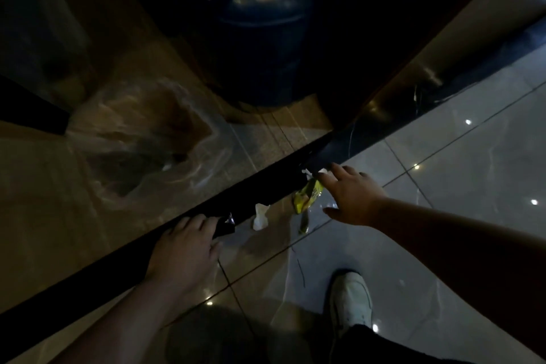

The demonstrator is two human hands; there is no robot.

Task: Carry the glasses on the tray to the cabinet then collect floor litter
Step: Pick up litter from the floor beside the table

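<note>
Litter lies on the glossy tiled floor along a black diagonal edge (266, 189). A yellow wrapper (307, 195) sits just under the fingers of my right hand (351, 195), which is spread open and holds nothing. Its fingertips reach a small white scrap (307, 172). A crumpled white tissue (260, 216) lies between my two hands. My left hand (186, 248) is curled around a dark shiny wrapper (225, 224) next to the black edge. No tray or glasses are in view.
A clear plastic bag (141, 142) lies beyond the black edge on the left. A dark blue barrel (260, 38) stands behind it. A wall base (413, 86) runs up to the right. My white shoe (351, 301) is on the tiles below.
</note>
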